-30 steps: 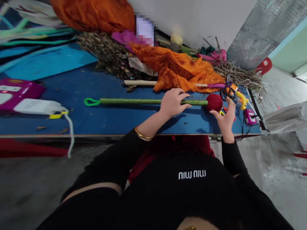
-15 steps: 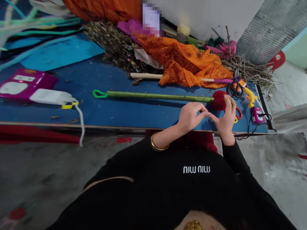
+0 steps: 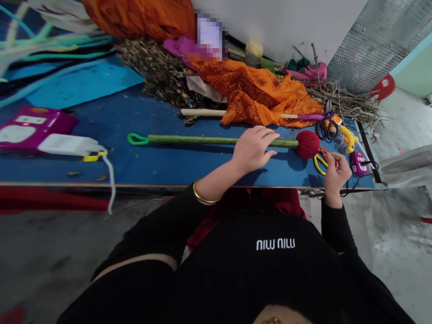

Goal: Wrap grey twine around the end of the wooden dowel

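My left hand [image 3: 254, 149] is over the green thread-wrapped stick [image 3: 192, 140], its fingers spread and curved, the thumb apart. It hides part of the stick; contact is unclear. A green loop [image 3: 137, 139] is at the stick's left end, and a dark red wound ball [image 3: 308, 144] at its right end. Right of the ball, my right hand [image 3: 337, 174] has its fingers closed at the scissors [image 3: 318, 165] with red and yellow handles. The fingers cover part of the red handle.
Dark-handled scissors [image 3: 326, 129], a yellow glue gun [image 3: 350, 138] and a small purple box [image 3: 359, 163] lie on the right. Behind are orange cloth [image 3: 259, 90], a wooden stick [image 3: 202, 112] and twigs [image 3: 354, 101]. A larger purple device [image 3: 50, 122] stands left.
My hands were close together near the red ball with fingertips meeting. Now they are apart: the left has moved left over the stick, the right has moved right and down to the scissors.
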{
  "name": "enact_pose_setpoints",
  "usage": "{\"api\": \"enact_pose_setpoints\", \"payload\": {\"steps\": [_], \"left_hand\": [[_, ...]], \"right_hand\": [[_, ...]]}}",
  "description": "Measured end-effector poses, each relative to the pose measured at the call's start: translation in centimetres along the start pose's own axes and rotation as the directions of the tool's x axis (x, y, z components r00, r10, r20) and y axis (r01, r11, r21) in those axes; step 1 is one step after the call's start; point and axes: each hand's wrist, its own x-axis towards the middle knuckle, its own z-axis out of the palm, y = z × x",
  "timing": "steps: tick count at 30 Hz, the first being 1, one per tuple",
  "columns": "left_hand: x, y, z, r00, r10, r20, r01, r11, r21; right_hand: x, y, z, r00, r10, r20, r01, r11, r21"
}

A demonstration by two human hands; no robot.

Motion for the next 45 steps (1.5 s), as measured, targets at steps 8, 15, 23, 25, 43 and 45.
{"api": "enact_pose_setpoints", "payload": {"steps": [8,15,23,25,43,45], "left_hand": [[0.1,-1.7,1.3,0.982,-0.19,0.015,0.189,0.982,0.02],[0.8,4.6,-1.2,0.979,-0.194,-0.06,0.087,0.67,-0.737],[0.5,7.2,-1.0,0.945,-0.323,-0.042,0.159,0.57,-0.806],[-0.1,6.6,-1.3,0.913,-0.386,-0.132,0.175,0.662,-0.728],[-0.2,-2.3,0.5,0.98,-0.164,0.115,0.145,0.976,0.16],[0.5,-2.8,0.9,0.959,-0.21,0.189,0.181,0.971,0.158]], "right_hand": [[0.3,-1.0,0.5,0.959,0.266,0.099,-0.283,0.877,0.388],[-1.3,-6.5,-0.1,0.858,0.14,0.495,-0.462,0.632,0.622],[-3.1,-8.4,0.4,0.716,0.013,0.698,-0.585,0.555,0.591],[-3.2,-8.4,0.3,0.69,0.001,0.723,-0.601,0.557,0.573],[4.1,2.5,5.0,0.875,0.116,0.47,-0.19,0.975,0.112],[4.0,1.9,5.9,0.861,0.091,0.5,-0.155,0.984,0.087]]}}
